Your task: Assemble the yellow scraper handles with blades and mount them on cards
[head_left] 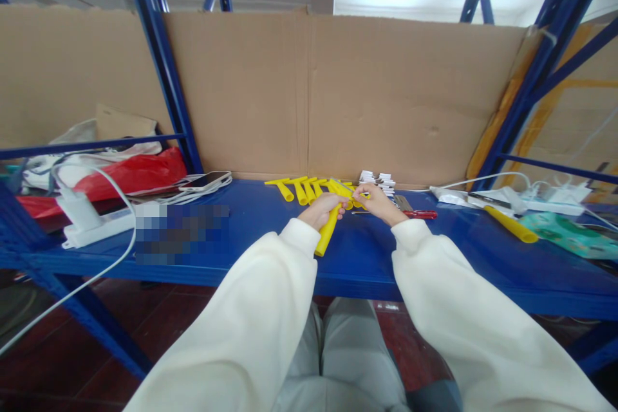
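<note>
Our left hand (320, 210) is gripping the yellow tube (327, 235), long end toward us; beside those fingers, our right hand (376, 203) is bending, its hold unclear.

On the blue desk (270, 232), yellow tubes (300, 192) lie in a row near the back, left of some white pieces (369, 176) and a red-handled tool (422, 214). A power strip (99, 230) lies at left, a green packet (574, 235) far right.

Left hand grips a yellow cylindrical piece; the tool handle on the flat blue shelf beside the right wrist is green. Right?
Not green: the head view shows a glossy red tool handle beside the right wrist. The left hand does grip the yellow cylindrical piece.
</note>
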The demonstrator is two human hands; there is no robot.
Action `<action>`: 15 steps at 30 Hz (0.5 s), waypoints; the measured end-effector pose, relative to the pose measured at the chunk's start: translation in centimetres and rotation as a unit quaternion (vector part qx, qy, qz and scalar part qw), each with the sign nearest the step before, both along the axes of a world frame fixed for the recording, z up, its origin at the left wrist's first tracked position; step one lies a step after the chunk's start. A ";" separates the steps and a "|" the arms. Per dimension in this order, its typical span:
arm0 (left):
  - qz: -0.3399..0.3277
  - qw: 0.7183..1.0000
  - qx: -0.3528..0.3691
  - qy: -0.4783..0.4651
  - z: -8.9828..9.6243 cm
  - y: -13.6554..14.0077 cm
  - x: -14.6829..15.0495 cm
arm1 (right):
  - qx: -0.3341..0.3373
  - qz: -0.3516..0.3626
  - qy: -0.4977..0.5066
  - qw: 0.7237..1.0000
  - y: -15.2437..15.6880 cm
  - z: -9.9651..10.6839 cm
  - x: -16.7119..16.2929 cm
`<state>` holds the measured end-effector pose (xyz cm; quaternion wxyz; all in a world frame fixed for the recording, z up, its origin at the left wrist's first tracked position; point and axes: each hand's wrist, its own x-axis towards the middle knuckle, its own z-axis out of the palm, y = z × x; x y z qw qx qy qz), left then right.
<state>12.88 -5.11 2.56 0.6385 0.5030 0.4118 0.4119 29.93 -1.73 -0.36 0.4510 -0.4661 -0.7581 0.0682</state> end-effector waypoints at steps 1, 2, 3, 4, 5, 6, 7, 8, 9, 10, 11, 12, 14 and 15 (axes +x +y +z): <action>-0.001 1.000 -0.001 0.001 0.0 0.0 0.0 | -0.006 -0.003 0.004 1.000 -0.1 0.0 -0.1; -0.002 1.000 -0.001 0.002 0.0 0.0 0.0 | -0.014 -0.007 0.011 1.000 -0.2 0.0 -0.2; -0.004 1.000 -0.002 0.003 0.0 0.1 0.0 | -0.024 -0.010 0.020 0.999 -0.3 0.0 -0.3; -0.005 1.000 -0.002 0.004 0.0 0.1 0.0 | -0.036 -0.011 0.032 0.999 -0.4 0.0 -0.4; -0.007 1.000 -0.002 0.006 0.0 0.1 0.0 | -0.048 -0.011 0.046 0.998 -0.5 -0.1 -0.5; -0.007 1.000 -0.003 0.008 0.0 0.1 0.0 | -0.059 -0.011 0.064 0.996 -0.5 -0.1 -0.5; -0.008 1.000 -0.004 0.009 0.0 0.1 0.0 | -0.069 -0.011 0.083 0.994 -0.5 -0.1 -0.6; -0.010 1.000 -0.005 0.010 0.1 0.1 0.0 | -0.078 -0.012 0.102 0.992 -0.5 -0.1 -0.7; -0.013 1.000 -0.007 0.011 0.1 0.1 0.0 | -0.086 -0.015 0.121 0.989 -0.6 0.0 -0.7; -0.016 1.000 -0.008 0.011 0.1 0.1 0.0 | -0.095 -0.018 0.137 0.986 -0.6 0.0 -0.7; -0.020 1.000 -0.009 0.010 0.2 0.1 -0.1 | -0.105 -0.018 0.151 0.983 -0.6 0.0 -0.8; -0.024 1.000 -0.009 0.009 0.2 0.1 -0.1 | -0.118 -0.016 0.163 0.980 -0.6 0.1 -0.8; -0.031 0.999 -0.008 0.009 0.3 0.1 -0.1 | -0.144 -0.007 0.182 0.973 -0.8 0.1 -0.8; -0.033 0.999 -0.008 0.009 0.3 0.1 -0.1 | -0.157 -0.002 0.190 0.969 -0.8 0.1 -0.8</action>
